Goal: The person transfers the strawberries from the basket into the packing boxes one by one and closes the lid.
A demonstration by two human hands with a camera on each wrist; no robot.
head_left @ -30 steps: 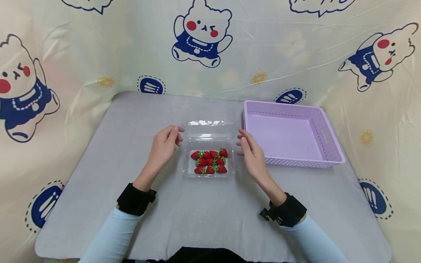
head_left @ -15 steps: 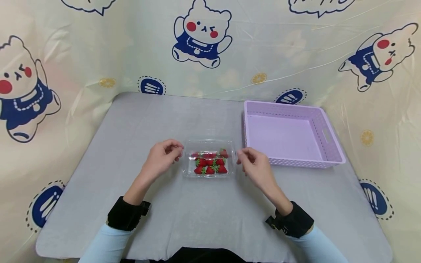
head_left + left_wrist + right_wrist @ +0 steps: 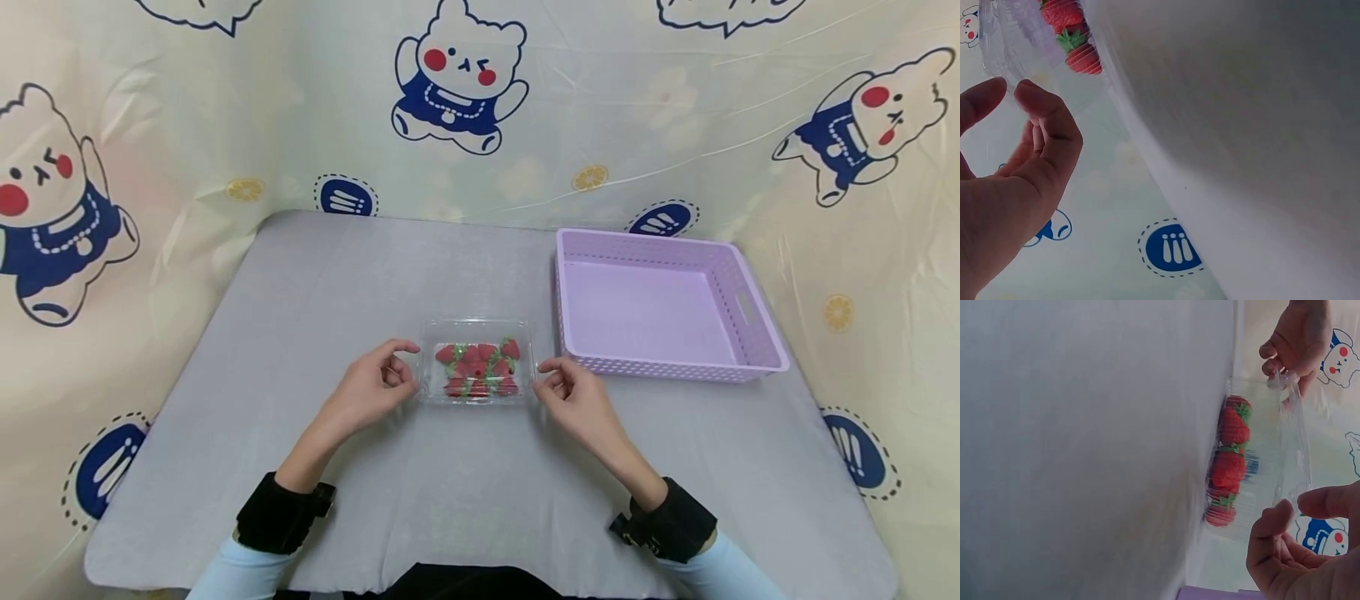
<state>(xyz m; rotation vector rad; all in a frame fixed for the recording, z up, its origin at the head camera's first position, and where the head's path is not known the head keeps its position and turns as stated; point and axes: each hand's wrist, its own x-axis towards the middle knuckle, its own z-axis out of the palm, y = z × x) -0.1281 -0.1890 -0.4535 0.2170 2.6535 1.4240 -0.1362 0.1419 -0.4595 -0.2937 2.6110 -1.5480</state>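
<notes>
A clear plastic clamshell container (image 3: 477, 329) stands at the middle of the table, its lid lying over several red strawberries (image 3: 478, 369) with green leaves. My left hand (image 3: 372, 386) is at the container's left side; in the left wrist view, thumb and index fingertips (image 3: 1030, 94) pinch the clear rim. At the opposite side my right hand (image 3: 581, 402) does likewise, and the right wrist view has its fingertips (image 3: 1279, 515) on the rim's near corner. Whether the lid's edge meets the base all round cannot be made out.
A lilac plastic basket (image 3: 637, 312) with perforated walls stands at the back right, just beyond my right hand. The grey-covered table (image 3: 337, 267) meets a cartoon-printed curtain (image 3: 585, 100) at the back and sides.
The container's lid has swung from standing open at the back, forward and down over the strawberries. Both hands have come toward me along its sides with it.
</notes>
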